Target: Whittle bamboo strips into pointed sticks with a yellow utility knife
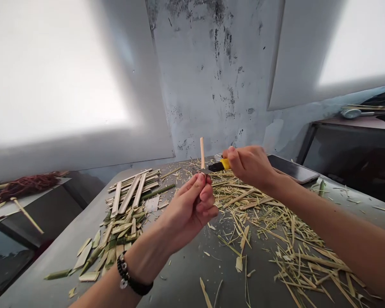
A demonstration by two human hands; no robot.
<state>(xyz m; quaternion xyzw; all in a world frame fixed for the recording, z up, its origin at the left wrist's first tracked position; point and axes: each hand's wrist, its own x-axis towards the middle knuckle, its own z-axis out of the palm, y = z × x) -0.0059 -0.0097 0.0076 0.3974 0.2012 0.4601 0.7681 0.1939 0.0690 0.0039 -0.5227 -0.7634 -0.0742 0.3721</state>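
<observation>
My left hand point(192, 205) pinches the lower end of a thin pale bamboo strip point(202, 152), which stands nearly upright above my fingers. From the right, my right hand point(248, 164) grips a yellow and black utility knife point(221, 165). The knife's blade end meets the strip just above my left thumb; the blade itself is hard to make out. Below and left of my hands lies a stack of split bamboo pieces point(130, 192), with shorter green-edged bamboo chips point(118, 233) in front of it.
Bamboo shavings point(244, 201) cover much of the right side of the grey table point(186, 273). A tablet-like device point(293, 169) lies at the back right. Reddish-brown cord point(32, 186) rests on a side table at left. A stained wall point(211, 85) rises behind.
</observation>
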